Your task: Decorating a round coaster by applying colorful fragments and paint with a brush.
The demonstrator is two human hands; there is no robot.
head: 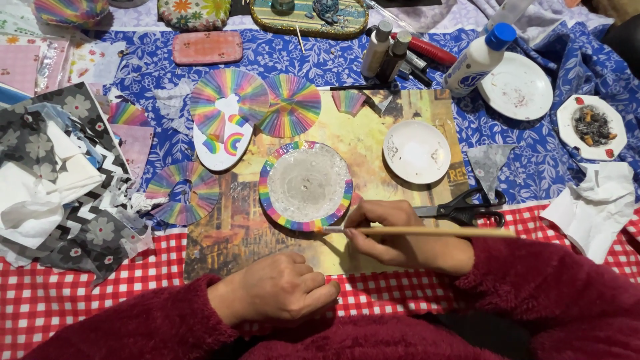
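right hand (393,233) gripping brush (427,231) at disc (305,186); left hand (283,287) fisted, empty; dish (591,127) holding dark bits, unclear

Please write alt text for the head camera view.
A right hand holds a brush at the rim of a rainbow-edged disc on a craft table; the left hand rests closed nearby, with scissors beside.
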